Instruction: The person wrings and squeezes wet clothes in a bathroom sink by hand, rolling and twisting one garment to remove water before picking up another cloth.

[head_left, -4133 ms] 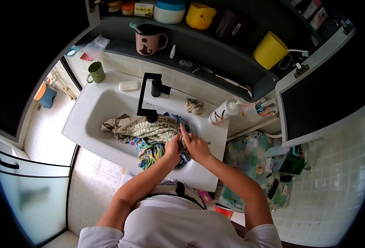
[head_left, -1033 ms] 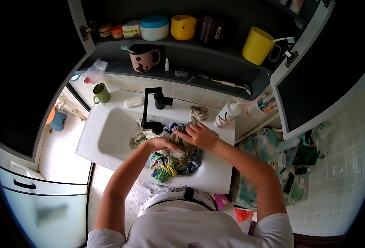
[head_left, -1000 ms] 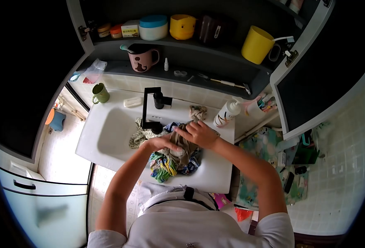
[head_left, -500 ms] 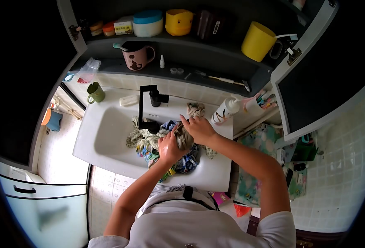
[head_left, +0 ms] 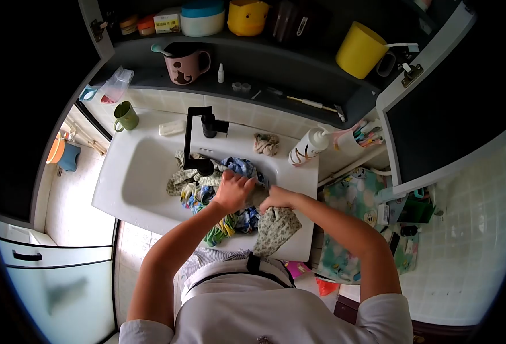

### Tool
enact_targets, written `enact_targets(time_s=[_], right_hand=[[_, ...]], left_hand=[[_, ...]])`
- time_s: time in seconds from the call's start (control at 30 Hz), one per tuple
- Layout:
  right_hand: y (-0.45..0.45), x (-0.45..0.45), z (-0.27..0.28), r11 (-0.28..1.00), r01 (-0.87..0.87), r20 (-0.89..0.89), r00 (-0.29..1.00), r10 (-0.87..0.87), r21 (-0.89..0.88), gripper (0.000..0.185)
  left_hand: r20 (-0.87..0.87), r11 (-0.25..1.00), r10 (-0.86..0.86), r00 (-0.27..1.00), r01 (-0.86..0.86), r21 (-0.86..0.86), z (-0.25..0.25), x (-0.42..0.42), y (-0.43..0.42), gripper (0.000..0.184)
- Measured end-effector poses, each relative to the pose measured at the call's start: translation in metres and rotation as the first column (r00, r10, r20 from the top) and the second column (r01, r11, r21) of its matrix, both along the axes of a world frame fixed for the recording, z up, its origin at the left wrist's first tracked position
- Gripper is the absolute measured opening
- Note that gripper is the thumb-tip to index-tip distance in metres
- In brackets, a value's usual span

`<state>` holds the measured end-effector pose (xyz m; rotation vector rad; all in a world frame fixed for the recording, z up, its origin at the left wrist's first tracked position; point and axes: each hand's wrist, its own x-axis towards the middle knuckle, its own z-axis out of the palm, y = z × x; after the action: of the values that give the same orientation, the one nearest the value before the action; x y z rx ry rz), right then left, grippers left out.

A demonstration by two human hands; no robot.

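A pale cloth with a small dark print [head_left: 277, 228] hangs from my right hand [head_left: 280, 198] over the front rim of the white sink [head_left: 144, 172]. My right hand is closed around its upper part. Left of it, my left hand [head_left: 234, 191] has its fingers curled over the bunched greyish part of the cloth between both hands. Blue patterned fabric [head_left: 240, 167] and other printed clothes [head_left: 192, 198] lie heaped in the basin under my hands. The black faucet [head_left: 198, 165] reaches over the heap.
On the sink's back ledge are a green cup [head_left: 127, 116], a soap bar [head_left: 172, 128], a crumpled small cloth [head_left: 266, 144] and a white pump bottle [head_left: 308, 147]. Above, an open cabinet shelf holds a pink mug [head_left: 185, 67] and a yellow cup [head_left: 360, 50].
My hands have moved apart from the brownish bunch of cloth; the right came down and now has the printed cloth hanging below it. The camera view has shifted slightly.
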<state>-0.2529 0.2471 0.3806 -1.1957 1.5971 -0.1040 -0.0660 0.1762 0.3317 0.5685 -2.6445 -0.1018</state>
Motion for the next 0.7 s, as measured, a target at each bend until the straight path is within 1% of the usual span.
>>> enact_targets(time_s=[0.03,0.13,0.17,0.2,0.27,0.3,0.37,0.4,0.43,0.47,0.5,0.53,0.57,0.6,0.63,0.67,0.7], right_hand=[[-0.001,0.002,0.003,0.994,0.085,0.188,0.977,-0.097,0.067,0.033],[0.001,0.013,0.012,0.958,0.216,0.369,0.888,-0.273,0.19,0.031],[0.001,0.016,-0.007,0.957,0.209,0.416,0.866,-0.277,0.203,0.027],[0.005,0.018,-0.024,0.934,0.199,0.494,0.805,-0.328,0.296,0.024],[0.011,0.027,-0.033,0.871,0.145,0.612,0.658,-0.439,0.469,0.019],[0.013,0.03,-0.036,0.84,0.136,0.63,0.6,-0.492,0.526,0.018],[0.019,0.037,-0.033,0.766,0.108,0.645,0.473,-0.6,0.633,0.016],[0.024,0.038,-0.034,0.757,0.156,0.631,0.459,-0.625,0.635,0.018],[0.029,0.038,-0.034,0.745,0.203,0.618,0.444,-0.648,0.635,0.019],[0.031,0.037,-0.033,0.733,0.249,0.606,0.429,-0.67,0.633,0.02],[0.028,0.033,-0.027,0.783,0.253,0.613,0.505,-0.607,0.568,0.023],[0.022,0.028,-0.018,0.831,0.249,0.612,0.578,-0.54,0.498,0.025],[0.015,0.022,-0.016,0.89,0.258,0.592,0.672,-0.444,0.375,0.026],[0.009,0.016,-0.015,0.934,0.254,0.542,0.763,-0.352,0.25,0.027],[0.005,0.009,-0.024,0.968,0.242,0.446,0.86,-0.248,0.073,0.027],[0.003,0.002,-0.026,0.974,0.203,0.321,0.933,-0.16,-0.103,0.027],[0.001,-0.009,-0.025,0.967,0.01,0.126,0.992,0.023,-0.254,0.045]], left_hand=[[-0.023,1.0,-0.02,1.0,0.019,-0.013,-0.001,0.001,-0.006,0.055],[-0.091,0.99,-0.103,0.991,0.094,-0.101,-0.007,0.002,-0.023,0.052],[-0.129,0.982,-0.151,0.98,0.133,-0.134,-0.004,0.005,-0.028,0.052],[-0.136,0.977,-0.183,0.974,0.164,-0.137,-0.002,0.009,-0.03,0.049],[-0.151,0.964,-0.242,0.958,0.221,-0.145,-0.002,0.016,-0.033,0.045],[-0.19,0.961,-0.251,0.949,0.22,-0.17,-0.004,0.019,-0.034,0.052],[-0.19,0.958,-0.26,0.947,0.229,-0.171,-0.006,0.02,-0.035,0.052],[-0.191,0.957,-0.264,0.945,0.233,-0.171,-0.008,0.021,-0.036,0.053],[-0.232,0.955,-0.27,0.934,0.229,-0.19,-0.024,0.02,-0.04,0.051],[-0.271,0.952,-0.276,0.922,0.223,-0.21,-0.055,0.016,-0.047,0.05],[-0.31,0.948,-0.283,0.908,0.217,-0.231,-0.077,0.014,-0.051,0.049],[-0.262,0.962,-0.205,0.943,0.144,-0.232,-0.085,0.011,-0.051,0.048],[-0.213,0.969,-0.121,0.97,0.069,-0.238,-0.083,0.006,-0.048,0.046],[-0.217,0.977,-0.072,0.973,0.025,-0.213,-0.081,0.004,-0.043,0.046],[-0.22,0.982,-0.023,0.975,-0.02,-0.188,-0.072,0.002,-0.037,0.046],[-0.221,0.985,0.027,0.975,-0.064,-0.163,-0.057,0.0,-0.03,0.045],[-0.238,0.988,0.044,0.97,-0.077,-0.132,-0.042,0.0,-0.022,0.046]])
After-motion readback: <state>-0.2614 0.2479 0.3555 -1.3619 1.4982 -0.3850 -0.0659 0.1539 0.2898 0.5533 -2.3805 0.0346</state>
